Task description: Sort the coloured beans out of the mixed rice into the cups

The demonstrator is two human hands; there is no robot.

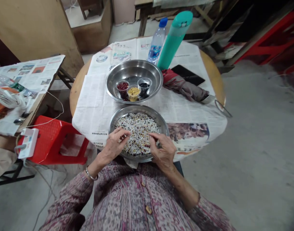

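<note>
A steel basin [164, 123] at the table's near edge holds a spread of white grains mixed with yellow, dark and red beans [138, 131]. My left hand [116, 141] is over its left side, thumb and fingertips drawn together in a pinch. Over the right side, my right hand [163, 149] has its thumb and index finger bent close together just above the mixture. Anything between either hand's fingertips is too small to make out. Behind stands a larger steel bowl [132, 67] with clear cups of red beans [123, 86], yellow beans [134, 92] and black beans [144, 85].
Newspaper [89, 93] covers the round table. Behind the large bowl stand a water bottle [158, 41] and a green bottle [176, 38]. A folded umbrella [185, 85] and a dark flat object [187, 74] lie to the right. A red stool [53, 138] and power strip [28, 143] are left.
</note>
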